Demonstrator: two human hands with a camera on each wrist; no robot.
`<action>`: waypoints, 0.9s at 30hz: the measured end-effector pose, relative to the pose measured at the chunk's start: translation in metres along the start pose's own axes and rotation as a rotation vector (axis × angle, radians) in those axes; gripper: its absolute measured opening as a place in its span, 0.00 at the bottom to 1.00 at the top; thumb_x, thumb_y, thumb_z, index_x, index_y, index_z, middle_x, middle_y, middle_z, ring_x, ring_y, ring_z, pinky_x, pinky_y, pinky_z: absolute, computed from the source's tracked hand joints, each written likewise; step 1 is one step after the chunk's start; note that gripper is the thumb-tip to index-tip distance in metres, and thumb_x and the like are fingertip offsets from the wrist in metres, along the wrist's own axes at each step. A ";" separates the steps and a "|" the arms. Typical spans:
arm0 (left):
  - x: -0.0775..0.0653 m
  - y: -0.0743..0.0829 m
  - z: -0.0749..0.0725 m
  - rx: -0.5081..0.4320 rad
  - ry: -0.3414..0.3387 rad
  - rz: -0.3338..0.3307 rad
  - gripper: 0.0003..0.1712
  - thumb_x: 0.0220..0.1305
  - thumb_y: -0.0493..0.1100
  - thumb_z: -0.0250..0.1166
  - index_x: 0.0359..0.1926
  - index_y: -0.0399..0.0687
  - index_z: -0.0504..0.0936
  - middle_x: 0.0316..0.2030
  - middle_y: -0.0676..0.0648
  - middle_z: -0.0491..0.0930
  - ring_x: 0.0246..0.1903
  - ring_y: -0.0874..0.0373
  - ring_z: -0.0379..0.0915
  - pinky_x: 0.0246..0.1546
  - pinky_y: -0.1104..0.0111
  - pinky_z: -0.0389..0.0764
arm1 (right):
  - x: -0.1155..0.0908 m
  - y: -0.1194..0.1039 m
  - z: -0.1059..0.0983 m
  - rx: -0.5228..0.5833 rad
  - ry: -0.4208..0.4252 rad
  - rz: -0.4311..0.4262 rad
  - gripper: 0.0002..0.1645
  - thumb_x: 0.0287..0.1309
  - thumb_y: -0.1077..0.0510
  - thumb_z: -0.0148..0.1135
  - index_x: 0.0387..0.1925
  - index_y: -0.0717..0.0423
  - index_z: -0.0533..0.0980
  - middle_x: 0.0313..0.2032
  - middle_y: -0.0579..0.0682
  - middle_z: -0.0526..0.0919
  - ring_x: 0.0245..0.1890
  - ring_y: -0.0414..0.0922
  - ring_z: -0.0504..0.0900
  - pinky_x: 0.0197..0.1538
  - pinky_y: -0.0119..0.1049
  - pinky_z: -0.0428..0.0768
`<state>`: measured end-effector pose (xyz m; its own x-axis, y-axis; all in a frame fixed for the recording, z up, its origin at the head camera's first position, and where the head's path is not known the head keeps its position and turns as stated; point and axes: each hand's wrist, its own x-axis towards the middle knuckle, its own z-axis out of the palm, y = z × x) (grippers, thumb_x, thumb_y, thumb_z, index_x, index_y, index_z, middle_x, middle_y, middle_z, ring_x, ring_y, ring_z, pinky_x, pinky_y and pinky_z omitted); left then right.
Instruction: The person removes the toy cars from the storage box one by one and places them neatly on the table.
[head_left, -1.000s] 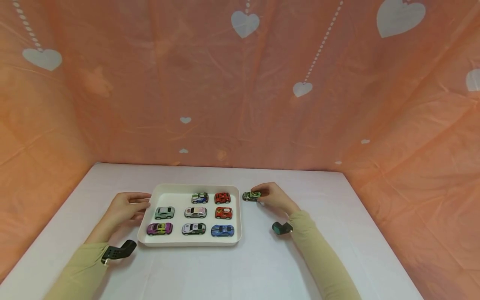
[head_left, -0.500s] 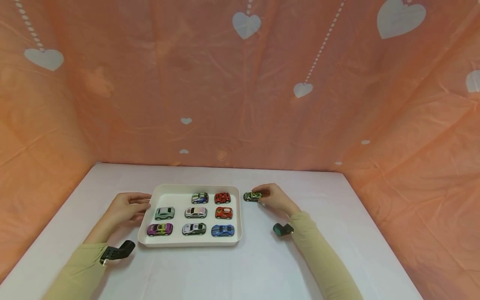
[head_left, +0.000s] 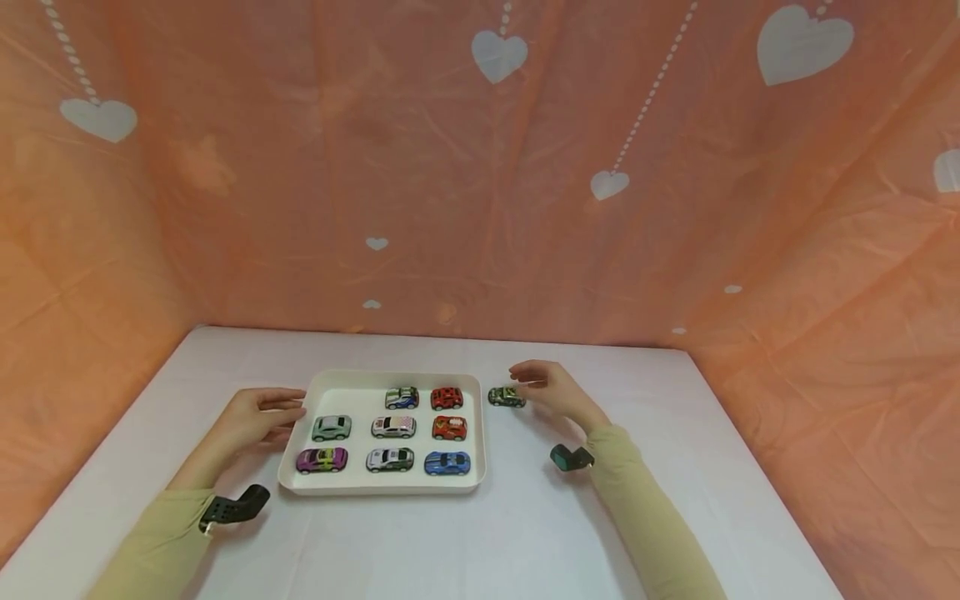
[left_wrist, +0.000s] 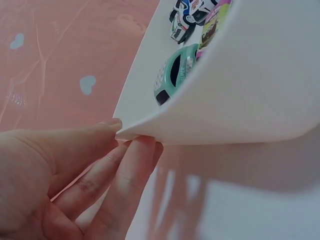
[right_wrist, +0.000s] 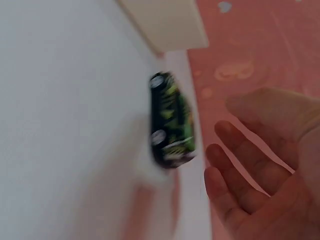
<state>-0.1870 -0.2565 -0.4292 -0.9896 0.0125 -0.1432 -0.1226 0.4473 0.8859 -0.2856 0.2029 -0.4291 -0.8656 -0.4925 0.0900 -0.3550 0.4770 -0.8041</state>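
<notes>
A green-and-black toy car stands on the table just right of the white tray. My right hand hovers beside that car, its fingers apart and holding nothing; the right wrist view shows a gap between the fingertips and the toy car. At the tray's left side is my left hand. In the left wrist view its fingertips pinch the tray's rim. Several toy cars sit in the tray, among them a pale green one, a purple one and a blue one.
The white table spreads in front of the tray and to both sides. Orange sheeting with pale hearts stands behind the table and along its left and right sides. A black wrist camera sits on each sleeve.
My right hand has let go of the green-and-black toy car and its fingers have lifted and spread; the car stays on the table. The left hand remains at the tray's edge.
</notes>
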 end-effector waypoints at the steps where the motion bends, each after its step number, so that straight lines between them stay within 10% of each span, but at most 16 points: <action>1: 0.000 0.000 0.000 0.000 0.001 0.002 0.29 0.64 0.41 0.65 0.59 0.26 0.70 0.46 0.31 0.79 0.30 0.55 0.81 0.28 0.66 0.82 | 0.000 -0.004 -0.001 0.014 0.007 -0.016 0.22 0.59 0.68 0.62 0.55 0.70 0.73 0.51 0.62 0.79 0.53 0.58 0.76 0.56 0.48 0.74; 12: -0.001 -0.002 0.001 -0.013 -0.010 -0.004 0.30 0.64 0.42 0.64 0.61 0.26 0.69 0.49 0.29 0.76 0.31 0.55 0.81 0.29 0.65 0.82 | 0.000 -0.080 0.003 0.154 -0.035 -0.085 0.21 0.60 0.73 0.58 0.55 0.75 0.70 0.53 0.72 0.74 0.56 0.65 0.72 0.57 0.44 0.73; 27: 0.001 -0.003 0.000 -0.002 -0.008 -0.002 0.29 0.63 0.40 0.65 0.60 0.27 0.70 0.45 0.33 0.80 0.30 0.56 0.81 0.28 0.66 0.82 | 0.026 -0.120 0.036 0.233 -0.138 -0.202 0.24 0.58 0.72 0.60 0.57 0.73 0.70 0.53 0.71 0.74 0.55 0.65 0.72 0.60 0.55 0.68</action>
<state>-0.1875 -0.2583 -0.4320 -0.9887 0.0188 -0.1487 -0.1249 0.4453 0.8866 -0.2532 0.1069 -0.3514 -0.7243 -0.6617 0.1938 -0.4107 0.1883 -0.8921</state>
